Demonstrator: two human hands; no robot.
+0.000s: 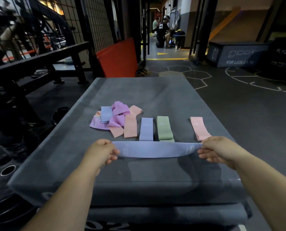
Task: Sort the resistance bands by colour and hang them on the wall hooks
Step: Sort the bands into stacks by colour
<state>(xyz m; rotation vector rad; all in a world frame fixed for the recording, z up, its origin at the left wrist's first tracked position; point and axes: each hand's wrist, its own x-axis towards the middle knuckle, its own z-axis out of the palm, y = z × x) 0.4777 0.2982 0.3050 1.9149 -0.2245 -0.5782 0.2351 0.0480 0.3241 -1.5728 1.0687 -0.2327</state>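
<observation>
Pinched between my left hand (102,152) and right hand (217,150): blue band (155,149). Beyond: second blue band (146,130), green band (164,129), pink band (200,128); tangled heap (116,116) far left, count unclear.

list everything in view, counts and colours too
held band: one, blue, stretched between both hands
blue flat band: one, on the box, marked 20
green flat band: one or two, right of it, marked 30
pink flat band: one, farthest right, marked 15
unsorted pile: several, purple, peach, blue, left of the row
box: one, grey, under the bands
mat: one, red, leaning beyond the box
left hand: one, pinches the held band's left end
right hand: one, pinches its right end
</observation>
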